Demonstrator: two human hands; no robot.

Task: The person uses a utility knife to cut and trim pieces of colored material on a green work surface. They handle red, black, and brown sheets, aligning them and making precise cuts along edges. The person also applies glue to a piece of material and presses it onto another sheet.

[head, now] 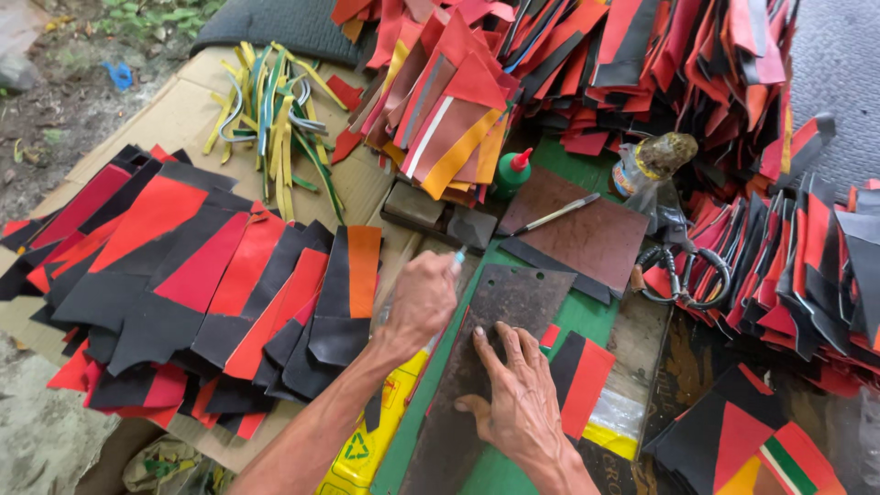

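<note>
While cardboard (183, 115) covers the far left of the tabletop, a spread of red and black cut pieces (174, 275) lies fanned across it, overlapping one another, with one black-and-orange piece (348, 275) at its right edge. Behind them sits a loose bundle of yellow, green and grey strips (270, 115). Just right of the fanned pieces the left hand (420, 302) is raised over the green mat (577, 316), its grip closed into a fist around a thin tool whose pale blue tip (458, 258) pokes out above the knuckles; what kind of tool it is cannot be told. Below that forearm lies a yellow packet (371, 449). Next comes a dark, worn, rust-brown sheet (500, 316) lying flat on the mat, and the right hand (518, 394) rests on it with fingers spread and palm down, its grip open and pressing rather than holding. Just beside that hand, to the right, a red and black piece (582, 380) lies partly under it. Farther back are a small green bottle with a red cap (511, 174), a brown board (582, 238) with a pen-like tool (555, 215) across it, and a plastic-wrapped bottle (651, 165). Scissors (683, 275) lie near the right-hand heaps of red and black pieces (807, 266).
</note>
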